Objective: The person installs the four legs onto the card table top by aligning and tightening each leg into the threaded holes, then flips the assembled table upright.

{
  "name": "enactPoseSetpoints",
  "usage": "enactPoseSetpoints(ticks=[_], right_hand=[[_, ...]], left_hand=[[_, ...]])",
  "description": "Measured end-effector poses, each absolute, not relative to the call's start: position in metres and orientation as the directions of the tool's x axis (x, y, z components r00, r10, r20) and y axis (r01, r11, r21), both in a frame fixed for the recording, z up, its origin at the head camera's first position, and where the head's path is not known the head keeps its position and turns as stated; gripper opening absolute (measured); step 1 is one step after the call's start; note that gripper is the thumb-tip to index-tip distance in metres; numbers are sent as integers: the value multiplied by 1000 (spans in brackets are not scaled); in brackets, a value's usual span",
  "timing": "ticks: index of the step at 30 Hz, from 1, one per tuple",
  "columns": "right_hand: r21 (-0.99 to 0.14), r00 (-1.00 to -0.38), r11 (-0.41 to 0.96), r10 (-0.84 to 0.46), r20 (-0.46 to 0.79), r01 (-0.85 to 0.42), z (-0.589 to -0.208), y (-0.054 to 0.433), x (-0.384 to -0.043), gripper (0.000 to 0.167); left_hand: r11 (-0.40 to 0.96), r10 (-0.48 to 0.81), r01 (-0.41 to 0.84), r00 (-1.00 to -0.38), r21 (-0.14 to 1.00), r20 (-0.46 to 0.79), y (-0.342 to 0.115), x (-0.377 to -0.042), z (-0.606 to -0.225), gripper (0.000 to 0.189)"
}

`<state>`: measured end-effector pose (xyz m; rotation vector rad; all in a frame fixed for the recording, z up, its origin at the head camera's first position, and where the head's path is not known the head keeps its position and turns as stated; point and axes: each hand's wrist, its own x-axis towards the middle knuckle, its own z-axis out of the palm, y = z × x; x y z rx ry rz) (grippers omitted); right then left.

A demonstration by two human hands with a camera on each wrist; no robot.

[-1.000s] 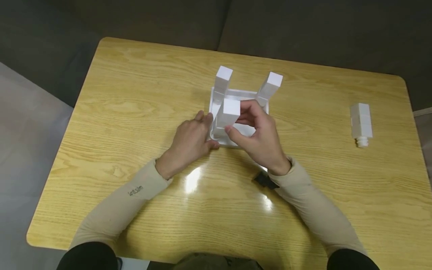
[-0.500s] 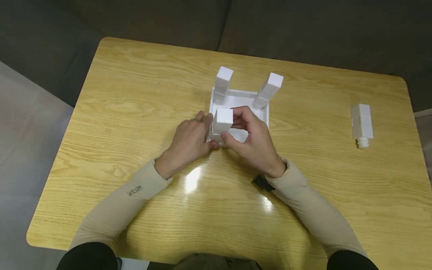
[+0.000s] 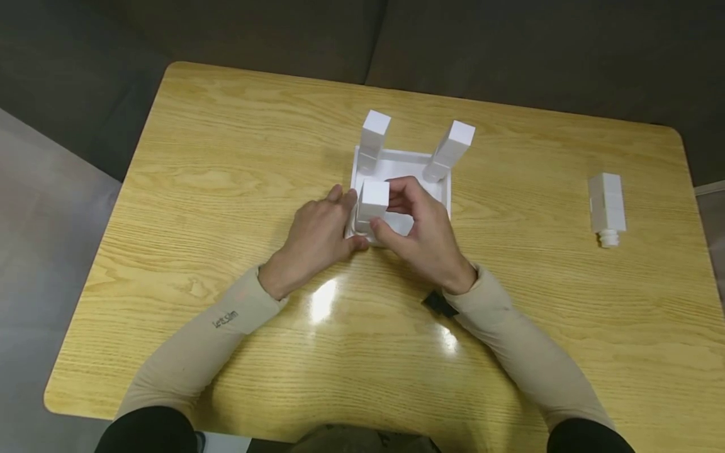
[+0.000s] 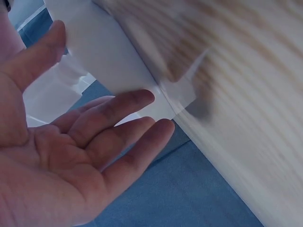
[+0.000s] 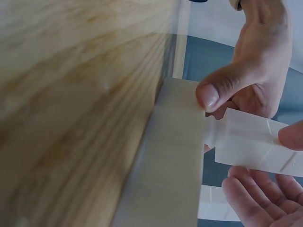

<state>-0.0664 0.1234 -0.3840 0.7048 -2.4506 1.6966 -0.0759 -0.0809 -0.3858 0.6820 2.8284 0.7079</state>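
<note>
left hand [image 3: 318, 229] rests loosely straight fingers against the white tray [image 3: 408, 153], while right hand [image 3: 428, 231] pinches the white leg [image 3: 375, 195], upright at the tray's near-left corner. and there's the shift: that leg has just come left and settled over the corner, which looks like good alignment, though its neck [image 5: 214, 131] shows in the right wrist view, so it seems not fully seated.

Tray [image 3: 403, 165], leg [image 3: 375, 194] partly hidden by right grip [image 3: 426, 236], black sleeves [image 3: 144, 433] cut off

There are four posts [image 3: 608, 204], one tray [image 3: 403, 167], one table [image 3: 226, 157], two hands [image 3: 433, 236].
</note>
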Motion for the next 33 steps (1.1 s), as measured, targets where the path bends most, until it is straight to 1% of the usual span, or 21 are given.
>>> enactPoseSetpoints(ticks=[9, 16, 23, 28, 33], right_hand=[[-843, -879, 319, -360, 314, -432, -389, 122, -68, 40], [-822, -874, 363, -385, 297, -439, -388, 123, -68, 42], [-750, -850, 433, -410, 330, -500, -388, 124, -67, 50], [-759, -861, 439, -400, 315, -482, -386, 123, -69, 53], [-768, -878, 452, -376, 297, -453, -384, 124, -71, 54]], left_hand=[[793, 449, 362, -890, 489, -71, -80, -77, -385, 90], [790, 452, 367, -890, 492, -62, -81, -77, -385, 90], [793, 456, 391, -890, 466, -29, -81, -76, -385, 85], [796, 454, 392, -891, 462, -26, -81, -76, -386, 84], [808, 442, 370, -895, 458, -57, -81, -77, -386, 88]])
